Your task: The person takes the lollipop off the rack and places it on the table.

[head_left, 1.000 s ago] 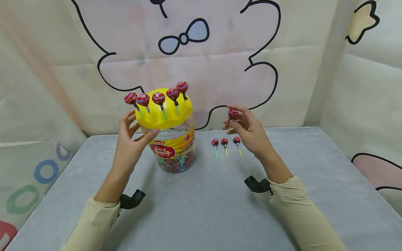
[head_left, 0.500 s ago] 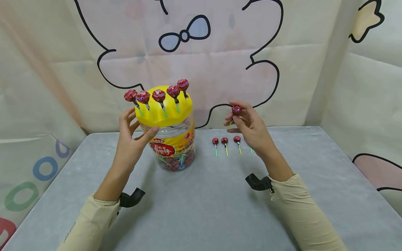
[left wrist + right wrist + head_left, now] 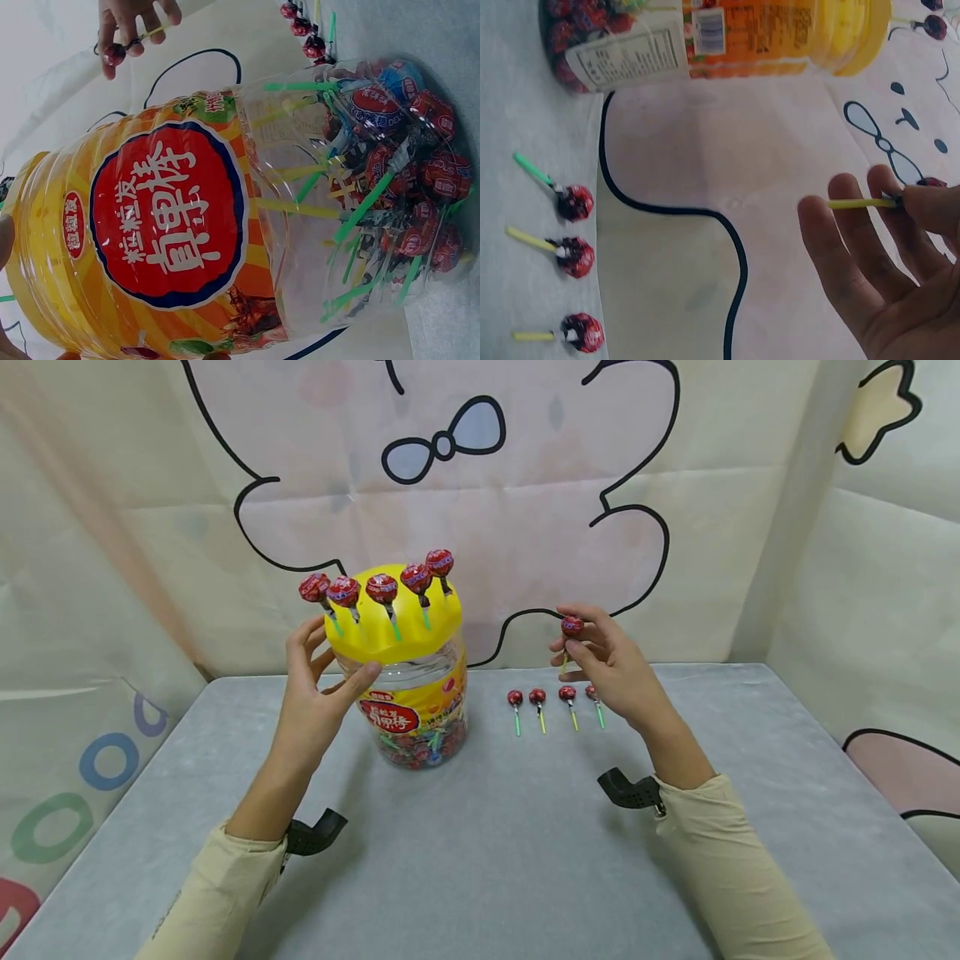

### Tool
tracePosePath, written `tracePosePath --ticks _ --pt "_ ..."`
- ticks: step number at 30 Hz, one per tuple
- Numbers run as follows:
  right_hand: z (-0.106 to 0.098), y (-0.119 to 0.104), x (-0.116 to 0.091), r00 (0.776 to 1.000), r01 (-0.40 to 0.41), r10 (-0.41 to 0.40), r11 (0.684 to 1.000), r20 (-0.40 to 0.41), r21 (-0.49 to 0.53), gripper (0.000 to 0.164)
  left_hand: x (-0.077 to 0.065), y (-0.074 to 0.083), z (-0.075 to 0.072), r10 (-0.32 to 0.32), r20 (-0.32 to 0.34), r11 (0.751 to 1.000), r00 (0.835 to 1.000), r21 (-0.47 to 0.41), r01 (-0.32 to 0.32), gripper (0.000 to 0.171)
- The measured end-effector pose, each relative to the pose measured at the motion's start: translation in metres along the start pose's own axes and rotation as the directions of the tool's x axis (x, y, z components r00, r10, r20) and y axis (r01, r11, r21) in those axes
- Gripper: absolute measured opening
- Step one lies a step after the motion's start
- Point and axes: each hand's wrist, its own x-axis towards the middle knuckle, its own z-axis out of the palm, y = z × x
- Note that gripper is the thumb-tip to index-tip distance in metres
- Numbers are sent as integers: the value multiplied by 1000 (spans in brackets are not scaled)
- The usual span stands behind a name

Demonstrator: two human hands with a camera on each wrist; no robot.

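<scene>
My left hand (image 3: 311, 714) holds a clear candy jar (image 3: 390, 717) near its yellow lid (image 3: 363, 641), thumb at the front and fingers on the left side. Several red-wrapped lollipops (image 3: 382, 589) stand in the lid, sticks down, in a curved row. Wrapped lollipops (image 3: 375, 172) also fill the lower part of the jar. To the right, above the table, my right hand (image 3: 618, 677) pinches one red lollipop (image 3: 573, 626) just under its head. Its yellow stick (image 3: 859, 203) hangs free in front of the other fingers, apart from the jar.
Several more lollipops (image 3: 567, 693) lie in a row on the grey tabletop (image 3: 480, 852), right of the jar and below my right hand. Behind the table hangs a pale cloth backdrop (image 3: 525, 552) with cartoon outlines.
My right hand has moved a little right with the lollipop, away from the jar, uncovering the rightmost lollipop on the table. My left hand keeps its hold on the jar.
</scene>
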Motion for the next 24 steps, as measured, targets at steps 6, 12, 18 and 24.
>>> tracePosePath --ticks 6,12,18,24 --pt "-14 4 -1 999 -38 38 998 5 -56 44 0 1 0 0 8 1000 1000 8 0 87" --pt "-22 9 1 998 -50 47 994 -31 -93 42 -1 1 0 1 3 1000 1000 7 -1 86" --pt "-29 15 2 994 -86 75 985 -74 -151 42 -1 1 0 -1 2 1000 1000 9 1 87" --pt "-40 28 3 992 -113 97 973 -86 -200 45 -1 1 0 -4 5 1000 1000 9 4 88"
